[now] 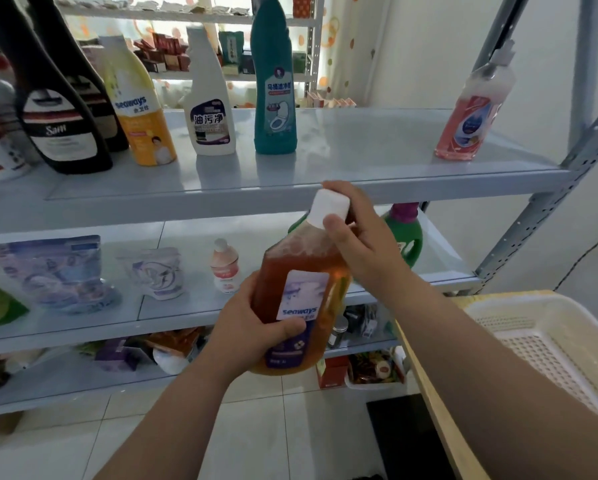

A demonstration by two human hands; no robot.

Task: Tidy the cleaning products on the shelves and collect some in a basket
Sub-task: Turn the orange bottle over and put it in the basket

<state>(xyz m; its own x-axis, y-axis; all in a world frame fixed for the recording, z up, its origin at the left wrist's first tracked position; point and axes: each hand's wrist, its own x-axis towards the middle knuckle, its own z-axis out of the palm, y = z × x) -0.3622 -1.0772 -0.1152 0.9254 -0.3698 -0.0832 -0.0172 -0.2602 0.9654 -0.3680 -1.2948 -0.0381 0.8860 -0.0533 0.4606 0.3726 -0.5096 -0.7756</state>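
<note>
Looks forward and down from head height, close before the grey shelving. Sees the upper shelf (290,188) from slightly above its front edge, the lower shelves more steeply. Frames the left hand (252,327) and right hand (363,244), both gripping the amber bottle (301,265), near the middle and close to the lens. Catches the white basket (547,306) at lower right and tiled floor (273,427) below. Bends straight lines outward, wide-angle.
</note>
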